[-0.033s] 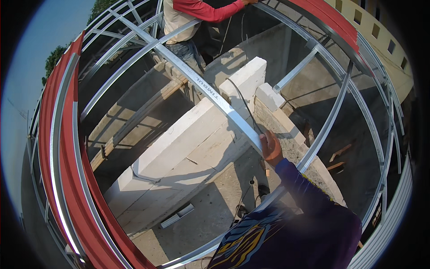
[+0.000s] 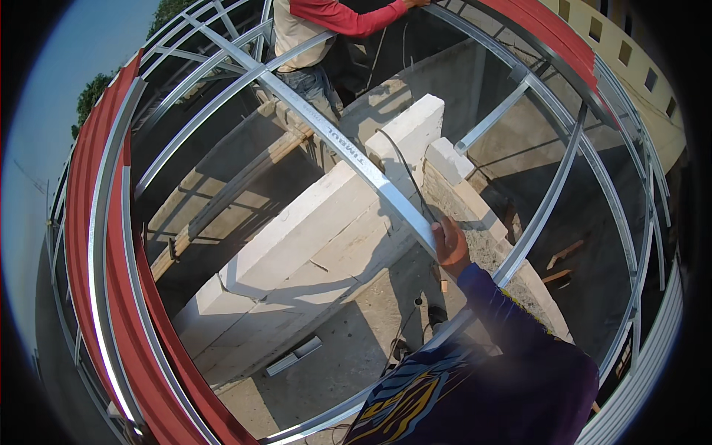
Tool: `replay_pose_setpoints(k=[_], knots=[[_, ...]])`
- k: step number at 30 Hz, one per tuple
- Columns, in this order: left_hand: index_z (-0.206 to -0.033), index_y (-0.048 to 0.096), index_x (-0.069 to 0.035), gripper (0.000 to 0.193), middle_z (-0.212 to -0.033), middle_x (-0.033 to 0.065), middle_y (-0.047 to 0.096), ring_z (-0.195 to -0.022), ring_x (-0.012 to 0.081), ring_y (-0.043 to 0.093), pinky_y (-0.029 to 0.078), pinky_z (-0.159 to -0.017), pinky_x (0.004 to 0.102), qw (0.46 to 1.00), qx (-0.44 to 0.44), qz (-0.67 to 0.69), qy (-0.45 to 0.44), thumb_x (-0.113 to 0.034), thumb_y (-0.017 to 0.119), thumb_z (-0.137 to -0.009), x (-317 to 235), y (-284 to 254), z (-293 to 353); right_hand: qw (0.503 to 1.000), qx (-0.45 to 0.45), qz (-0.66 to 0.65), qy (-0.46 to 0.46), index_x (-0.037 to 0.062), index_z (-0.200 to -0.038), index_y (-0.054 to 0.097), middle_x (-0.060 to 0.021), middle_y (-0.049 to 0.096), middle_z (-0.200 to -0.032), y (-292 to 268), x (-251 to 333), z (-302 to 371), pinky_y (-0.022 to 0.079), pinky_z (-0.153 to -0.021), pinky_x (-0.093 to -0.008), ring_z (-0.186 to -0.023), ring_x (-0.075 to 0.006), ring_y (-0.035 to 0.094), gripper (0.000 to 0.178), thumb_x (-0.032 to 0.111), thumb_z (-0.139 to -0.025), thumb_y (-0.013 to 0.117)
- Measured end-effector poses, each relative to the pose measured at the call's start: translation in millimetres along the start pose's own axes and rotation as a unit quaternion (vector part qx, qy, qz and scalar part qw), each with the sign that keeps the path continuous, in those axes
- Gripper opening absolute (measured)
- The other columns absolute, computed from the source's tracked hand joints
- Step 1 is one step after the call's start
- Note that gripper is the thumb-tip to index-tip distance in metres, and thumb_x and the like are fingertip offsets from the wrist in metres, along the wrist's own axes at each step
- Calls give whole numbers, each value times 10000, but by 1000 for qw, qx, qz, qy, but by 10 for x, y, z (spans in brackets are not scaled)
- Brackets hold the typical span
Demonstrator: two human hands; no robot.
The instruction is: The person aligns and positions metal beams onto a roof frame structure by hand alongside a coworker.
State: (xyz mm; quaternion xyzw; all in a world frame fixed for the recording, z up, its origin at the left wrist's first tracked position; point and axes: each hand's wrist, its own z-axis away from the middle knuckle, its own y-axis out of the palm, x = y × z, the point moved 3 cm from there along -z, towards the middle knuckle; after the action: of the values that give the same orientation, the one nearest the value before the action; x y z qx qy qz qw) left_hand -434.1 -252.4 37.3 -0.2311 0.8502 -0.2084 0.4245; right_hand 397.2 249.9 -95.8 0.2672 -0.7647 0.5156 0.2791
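Observation:
My right hand (image 2: 451, 246), in a dark purple sleeve, is closed round the near end of a silver metal channel beam (image 2: 348, 152). The beam runs from my hand up and left, over the top of a white block wall (image 2: 297, 230), and meets other metal framing at the far left. A thin dark cable (image 2: 406, 167) hangs beside the beam near my fingers. My left hand does not show.
A co-worker in a red sleeve (image 2: 356, 22) stands at the far side, one hand on the frame. Red roof sheets (image 2: 83, 222) line the left, with another red sheet (image 2: 545, 37) at upper right. Curved metal rafters (image 2: 545, 200) cross the right. Concrete floor (image 2: 326, 393) lies far below.

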Motion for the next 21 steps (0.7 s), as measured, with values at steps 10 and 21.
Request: replay_pose_setpoints(k=[10, 21], knots=[[-1196, 512, 52, 444, -1126, 177, 554, -931, 275, 585, 537, -827, 378, 983, 103, 144, 45, 29, 646, -773, -399, -307, 344, 981, 134, -127, -65, -42, -1273, 435, -279, 550, -1188, 353, 29, -263, 443, -914, -491, -1086, -442, 552, 632, 472, -927, 561], [-1143, 562, 68, 363, -1047, 222, 593, -939, 342, 593, 494, -787, 433, 782, 354, 14, 512, -207, 575, -906, -5429, 1522, 1933, 876, -78, -447, 163, -2, -1224, 529, -127, 610, -1063, -1203, -1629, -2207, 514, -839, -354, -1021, -265, 610, 481, 336, -910, 666]])
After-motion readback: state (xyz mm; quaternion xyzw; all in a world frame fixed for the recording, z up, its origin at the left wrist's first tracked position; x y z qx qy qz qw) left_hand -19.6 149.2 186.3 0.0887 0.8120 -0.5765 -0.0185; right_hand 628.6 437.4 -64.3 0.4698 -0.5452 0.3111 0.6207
